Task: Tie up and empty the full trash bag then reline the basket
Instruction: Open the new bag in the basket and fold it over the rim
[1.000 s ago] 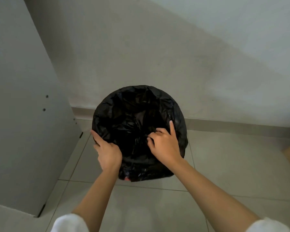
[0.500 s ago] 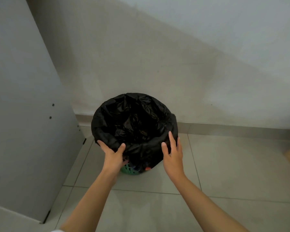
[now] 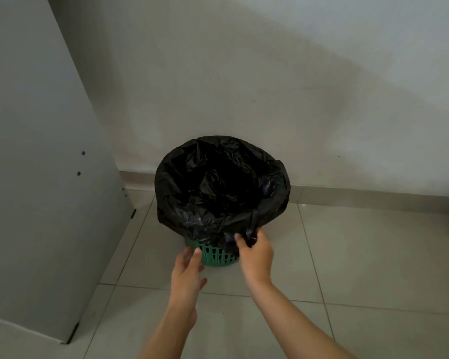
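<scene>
**Lining the basket: hem held at the near rim**

1. Wall (image 3: 270, 86): pale and plain, with a skirting strip along its foot. The basket is set close in front of it.
2. Cabinet panel (image 3: 36, 177): grey, upright, at the left.
3. Floor (image 3: 360, 268): light tiles, on which the basket is stood.
4. Trash bag (image 3: 218, 182): black, spread open across the mouth and folded down over the rim. Nothing can be made out inside it.
5. Basket (image 3: 215, 256): green lattice, upright. Only its lower near wall is left uncovered.
6. Right hand (image 3: 255, 255): a fold of the bag's hem is pinched at the near-right side, fingers curled into the plastic.
7. Left hand (image 3: 186, 275): fingers loose, nothing held. It is placed beside the bare lattice at the near-left, and contact cannot be judged.

Relation noted: the hem lies above the left hand and runs leftward round the rim from the pinched fold. The right hand is judged nearer the bag and the left nearer the basket wall, so any further tucking would be led from the right.
</scene>
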A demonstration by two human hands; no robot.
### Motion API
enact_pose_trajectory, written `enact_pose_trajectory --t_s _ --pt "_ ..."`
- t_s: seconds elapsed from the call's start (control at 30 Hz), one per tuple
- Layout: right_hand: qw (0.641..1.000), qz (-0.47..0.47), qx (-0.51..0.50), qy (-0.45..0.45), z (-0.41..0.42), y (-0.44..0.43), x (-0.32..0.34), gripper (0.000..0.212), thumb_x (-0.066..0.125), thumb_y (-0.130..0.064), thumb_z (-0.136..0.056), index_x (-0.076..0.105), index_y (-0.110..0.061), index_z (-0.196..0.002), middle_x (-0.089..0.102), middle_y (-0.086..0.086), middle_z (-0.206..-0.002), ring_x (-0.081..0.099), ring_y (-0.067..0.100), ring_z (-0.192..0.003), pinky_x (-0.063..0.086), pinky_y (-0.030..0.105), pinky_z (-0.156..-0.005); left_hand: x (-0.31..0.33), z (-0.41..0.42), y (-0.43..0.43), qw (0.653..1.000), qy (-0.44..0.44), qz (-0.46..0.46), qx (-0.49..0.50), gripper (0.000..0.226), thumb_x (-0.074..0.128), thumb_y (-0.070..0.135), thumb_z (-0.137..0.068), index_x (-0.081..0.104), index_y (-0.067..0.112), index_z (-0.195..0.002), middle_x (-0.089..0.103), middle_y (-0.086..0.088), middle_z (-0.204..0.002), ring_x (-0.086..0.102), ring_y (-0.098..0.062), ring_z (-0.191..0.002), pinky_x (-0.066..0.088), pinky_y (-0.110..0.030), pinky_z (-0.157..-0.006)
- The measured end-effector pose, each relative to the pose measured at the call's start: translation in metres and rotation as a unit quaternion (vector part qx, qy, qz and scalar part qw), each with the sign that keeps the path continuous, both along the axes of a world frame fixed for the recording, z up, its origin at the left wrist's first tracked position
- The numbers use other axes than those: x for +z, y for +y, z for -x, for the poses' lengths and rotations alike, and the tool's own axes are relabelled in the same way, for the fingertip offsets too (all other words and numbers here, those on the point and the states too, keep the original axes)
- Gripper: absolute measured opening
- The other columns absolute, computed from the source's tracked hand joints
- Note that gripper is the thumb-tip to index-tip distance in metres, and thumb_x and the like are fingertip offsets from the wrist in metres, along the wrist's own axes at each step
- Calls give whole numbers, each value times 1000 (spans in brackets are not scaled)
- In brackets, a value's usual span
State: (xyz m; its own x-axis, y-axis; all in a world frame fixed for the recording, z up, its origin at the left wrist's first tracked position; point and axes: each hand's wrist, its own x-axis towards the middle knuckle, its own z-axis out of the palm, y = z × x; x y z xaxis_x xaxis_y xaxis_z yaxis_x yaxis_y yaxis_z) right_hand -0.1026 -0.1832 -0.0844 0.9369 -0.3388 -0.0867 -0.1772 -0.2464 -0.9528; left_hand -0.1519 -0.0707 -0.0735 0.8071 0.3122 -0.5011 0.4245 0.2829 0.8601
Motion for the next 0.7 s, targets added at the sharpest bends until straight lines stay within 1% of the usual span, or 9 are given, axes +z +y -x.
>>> enact_pose_trajectory --t_s 0.07,0.13,0.2,0.3,0.43,0.5,0.57,0.63,0.7 --pt "1000 -14 -17 -1 -1 -3 3 12 63 -17 -89 62 -9 -98 62 -1 -86 62 21 -91 41 22 -70 1 -3 -2 1000 5 17 6 42 53 37 -93 42 19 -129 52 -1 -126 54 -19 -107 47 -37 -87" --pt "997 -78 -14 -10 5 -10 4 6 62 -15 -89 64 -10 -89 67 1 -84 63 20 -85 46 26 -70 3 -5 -5 999 9 43 13 42 58 41 -89 43 16 -120 52 0 -119 55 -19 -105 49 -40 -87" --pt "989 -146 -3 -13 15 -18 5 5 62 -12 -89 66 -10 -90 71 5 -89 66 20 -88 50 31 -79 5 -6 -10 998 2 56 13 42 60 41 -87 43 12 -114 52 0 -114 56 -18 -105 51 -40 -88" --pt "971 -234 39 -7 25 -26 4 13 57 -7 -91 68 -9 -98 73 6 -97 68 17 -94 52 30 -86 11 -9 -18 999 -44 26 10 38 61 38 -87 50 10 -109 57 -2 -109 57 -12 -100 50 -30 -81" --pt "951 -276 129 53 23 -32 6 22 53 -9 -93 67 -8 -110 73 7 -106 66 19 -103 50 34 -91 22 -17 -25 994 -110 13 -26 27 60 37 -88 60 16 -105 66 4 -102 62 -6 -96 48 -24 -84" --pt "934 -306 162 87 21 -34 5 22 52 -7 -93 67 -5 -109 72 9 -107 66 20 -104 53 31 -88 23 -21 -29 991 -123 30 -41 20 61 31 -88 62 16 -102 69 4 -98 66 -6 -92 49 -23 -80" --pt "918 -337 177 114 20 -35 7 20 51 -6 -93 67 -5 -105 73 8 -102 68 17 -97 54 26 -79 18 -26 -31 993 -115 15 -33 19 62 23 -89 62 6 -99 69 -2 -94 66 -13 -90 51 -26 -80" --pt "907 -357 173 139 17 -37 8 18 51 -7 -93 66 -4 -103 73 10 -100 69 18 -91 54 31 -81 13 -31 -30 995 -96 22 -13 20 61 17 -90 60 -2 -94 66 -9 -92 64 -17 -88 52 -26 -79" --pt "886 -406 152 165 14 -38 9 18 51 -9 -94 64 -2 -104 72 14 -98 68 23 -89 56 36 -82 11 -34 -28 993 -90 75 -6 16 58 13 -92 60 -3 -95 68 -10 -99 66 -17 -91 52 -24 -81"
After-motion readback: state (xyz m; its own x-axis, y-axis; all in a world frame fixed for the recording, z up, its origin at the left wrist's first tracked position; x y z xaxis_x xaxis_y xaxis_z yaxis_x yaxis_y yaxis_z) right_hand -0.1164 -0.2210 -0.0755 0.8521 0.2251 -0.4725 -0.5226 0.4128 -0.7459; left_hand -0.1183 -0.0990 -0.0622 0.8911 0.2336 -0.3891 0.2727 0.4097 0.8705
